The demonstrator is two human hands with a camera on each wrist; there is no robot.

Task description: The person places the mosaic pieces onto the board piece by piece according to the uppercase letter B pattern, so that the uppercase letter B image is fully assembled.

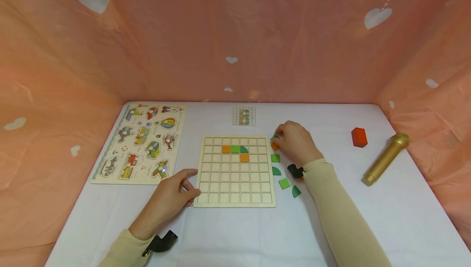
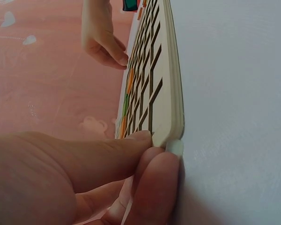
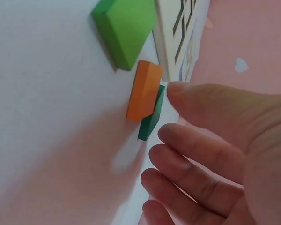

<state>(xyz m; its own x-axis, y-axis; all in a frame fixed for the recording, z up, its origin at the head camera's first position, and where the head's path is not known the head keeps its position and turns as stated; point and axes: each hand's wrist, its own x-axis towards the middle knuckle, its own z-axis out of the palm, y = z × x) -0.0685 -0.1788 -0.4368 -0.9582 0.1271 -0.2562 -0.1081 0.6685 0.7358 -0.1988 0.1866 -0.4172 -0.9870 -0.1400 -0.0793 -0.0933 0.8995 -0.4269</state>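
A wooden grid board [image 1: 224,187] lies flat on the table. In its upper part sit two orange squares, a green square [image 1: 235,149] and a dark green quarter-circle [image 1: 244,149]. My left hand [image 1: 171,195] pinches the board's left edge near the front corner, thumb [image 2: 131,143] on top and fingertips against the side. Beyond the board's right edge, my right hand [image 1: 296,142] hovers low with thumb and fingers parted around a dark green piece [image 3: 152,117]. An orange piece [image 3: 143,91] lies against that one, and a light green square [image 3: 126,30] is nearby.
More loose pieces, including a tilted green square [image 1: 284,183], lie right of the board. A small pattern card [image 1: 252,122] is behind it. A picture puzzle [image 1: 147,164] lies at left; a red block [image 1: 359,137] and a gold microphone [image 1: 384,160] are at right.
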